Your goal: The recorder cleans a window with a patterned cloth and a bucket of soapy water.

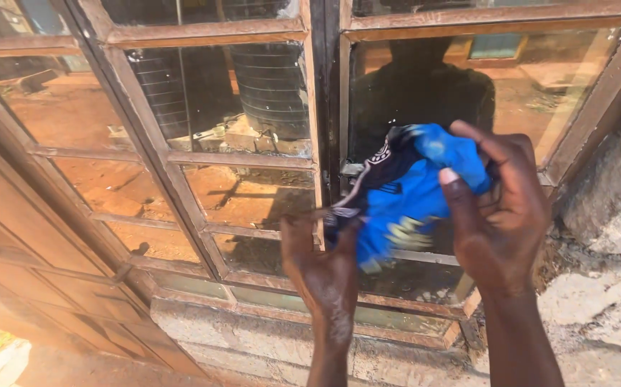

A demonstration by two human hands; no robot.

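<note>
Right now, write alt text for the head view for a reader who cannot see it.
Two bare hands, left hand and right hand, hold a crumpled blue cloth against a rusty metal-framed window set in a rough stone wall.

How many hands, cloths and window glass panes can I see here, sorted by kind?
Hands: 2, the left hand and the right hand, both gripping the cloth.
Blue cloth: 1, bunched against the window.
Glass panes in the rusty window frame: about 9 at least partly in view; some are cut off at the edges.
Total: about 12.
</note>
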